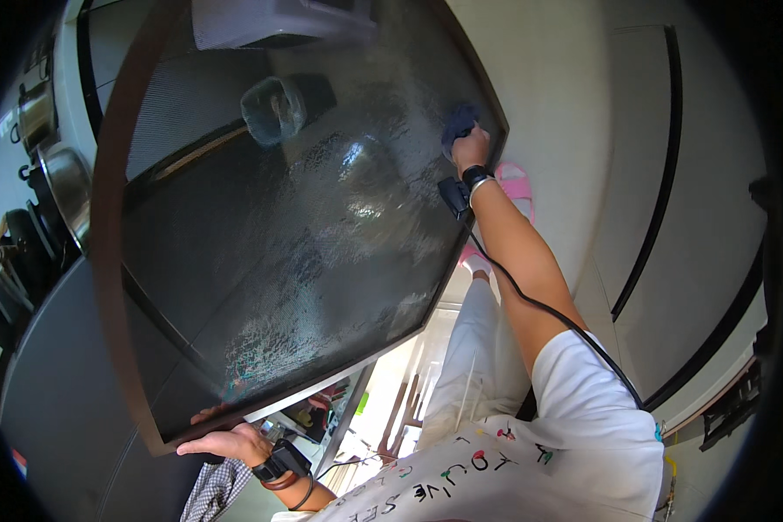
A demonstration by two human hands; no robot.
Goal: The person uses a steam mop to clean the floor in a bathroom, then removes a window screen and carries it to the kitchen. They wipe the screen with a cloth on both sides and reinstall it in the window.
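Note:
A large framed mesh screen (pixel 280 261) with a brown frame stands tilted before me, wet patches glistening across its mesh. My right hand (pixel 472 146) presses a bunched dark blue cloth (pixel 458 125) against the mesh near the frame's right edge. At the lower left corner, my left hand (pixel 225 440) supports the frame from beneath, its palm turned up and part of its fingers behind the mesh. Both wrists carry straps with small black devices and cables.
Through the mesh show a bin with a clear liner (pixel 274 111) and a pale plastic stool-like object (pixel 280 23). Pots and pans (pixel 65 189) stand on the left. Dark grey cabinet fronts (pixel 65 365) curve below them. A checked cloth (pixel 215 489) hangs near my left wrist. My pink slippers (pixel 514 183) are on the floor.

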